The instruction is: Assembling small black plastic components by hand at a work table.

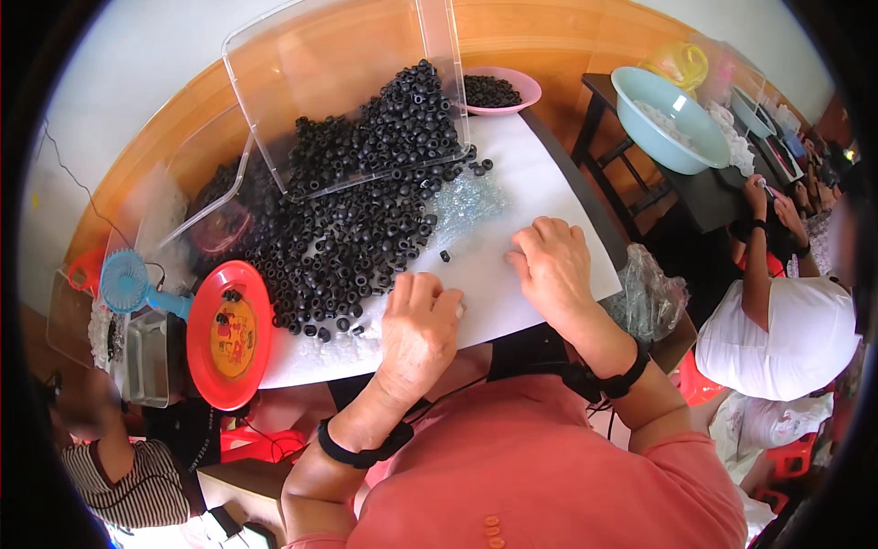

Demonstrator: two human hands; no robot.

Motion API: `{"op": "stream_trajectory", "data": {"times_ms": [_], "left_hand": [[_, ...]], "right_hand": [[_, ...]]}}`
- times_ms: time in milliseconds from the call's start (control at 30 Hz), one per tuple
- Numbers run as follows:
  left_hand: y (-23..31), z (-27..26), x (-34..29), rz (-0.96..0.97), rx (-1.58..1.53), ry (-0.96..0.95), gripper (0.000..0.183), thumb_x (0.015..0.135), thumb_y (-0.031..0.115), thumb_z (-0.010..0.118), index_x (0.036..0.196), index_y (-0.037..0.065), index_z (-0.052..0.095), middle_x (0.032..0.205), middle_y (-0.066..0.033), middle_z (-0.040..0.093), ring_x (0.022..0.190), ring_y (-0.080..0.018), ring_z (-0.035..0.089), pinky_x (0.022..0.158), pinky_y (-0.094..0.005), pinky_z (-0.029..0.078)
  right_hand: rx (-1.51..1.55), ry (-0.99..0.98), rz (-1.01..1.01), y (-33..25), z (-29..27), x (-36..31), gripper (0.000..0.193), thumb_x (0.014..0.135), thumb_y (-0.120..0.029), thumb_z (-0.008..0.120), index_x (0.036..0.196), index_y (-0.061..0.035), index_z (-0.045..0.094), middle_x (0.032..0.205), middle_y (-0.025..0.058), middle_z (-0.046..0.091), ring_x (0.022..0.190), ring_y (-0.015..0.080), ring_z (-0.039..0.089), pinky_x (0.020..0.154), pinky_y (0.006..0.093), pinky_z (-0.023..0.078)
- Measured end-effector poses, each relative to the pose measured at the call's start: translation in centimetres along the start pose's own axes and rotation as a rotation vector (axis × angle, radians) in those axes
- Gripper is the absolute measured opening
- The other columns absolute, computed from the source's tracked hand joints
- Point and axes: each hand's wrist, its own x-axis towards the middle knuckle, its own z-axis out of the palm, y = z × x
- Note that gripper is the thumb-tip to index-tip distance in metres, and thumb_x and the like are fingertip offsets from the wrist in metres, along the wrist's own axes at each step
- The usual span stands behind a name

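The black beads are lying in a broad heap on the white tabletop, with 1 loose bead sitting apart between the 2 hands. The left hand is hovering or resting at the heap's near edge, its fingers half curled; whether its fingertips are pinching anything, I cannot tell. The right hand is poised over bare tabletop, its fingers loosely bent and apparently grasping nothing. The person seems to be handling loose beads by hand; the next move seems to be calling for light fingertip control, as small round pieces are likely to be rolling. Clear, bluish bits are lying beside the heap.

Behind, a clear plastic bin is tipping over, its beads spilling onto the table. A pink bowl is holding small dark pieces at the far edge. At the left, a red plate is carrying a few black beads. Farther right, a pale blue basin is holding whitish contents.
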Motion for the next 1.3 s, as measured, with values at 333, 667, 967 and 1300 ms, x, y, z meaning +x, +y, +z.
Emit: {"op": "stream_trajectory", "data": {"times_ms": [333,667,967,1300], "left_hand": [[-0.8,-0.7,-1.9,-0.178,-0.077,0.114,0.026,0.071,-0.001,0.073,0.095,0.002,0.065,0.093,-0.0111,0.059,0.087,-0.0306,0.055,0.072,-0.04,0.049],[-0.7,-1.1,-2.6,-0.129,-0.019,0.157,0.026,0.068,-0.007,0.068,0.092,0.001,0.065,0.093,-0.0113,0.057,0.086,-0.0317,0.054,0.07,-0.0422,0.049],[-1.1,-1.4,-2.9,-0.174,0.016,0.145,0.021,0.072,-0.008,0.065,0.091,0.001,0.066,0.09,-0.0116,0.06,0.083,-0.0323,0.057,0.069,-0.0418,0.049],[-1.2,-1.7,-3.1,-0.135,-0.131,0.184,0.025,0.072,-0.008,0.065,0.096,0.0,0.066,0.089,-0.0124,0.06,0.084,-0.0334,0.056,0.069,-0.0428,0.049]], "right_hand": [[0.341,0.003,-0.094,0.5,0.2,0.7,0.018,0.072,-0.004,0.074,0.082,-0.0105,0.06,0.084,0.0052,0.058,0.086,0.0275,0.057,0.072,0.0408,0.038],[0.203,-0.035,-0.134,0.5,-0.4,-0.7,0.02,0.072,0.001,0.07,0.086,-0.0103,0.062,0.087,0.0052,0.058,0.09,0.0278,0.057,0.073,0.0405,0.038],[0.193,-0.102,-0.178,0.2,-0.9,0.0,0.019,0.073,0.002,0.07,0.09,-0.0073,0.067,0.088,0.0067,0.059,0.088,0.0275,0.058,0.076,0.0398,0.041],[-0.07,-0.308,-0.263,0.0,-1.4,1.8,0.01,0.077,-0.003,0.07,0.085,-0.007,0.066,0.083,0.0085,0.06,0.089,0.0285,0.059,0.076,0.0407,0.042]]}}
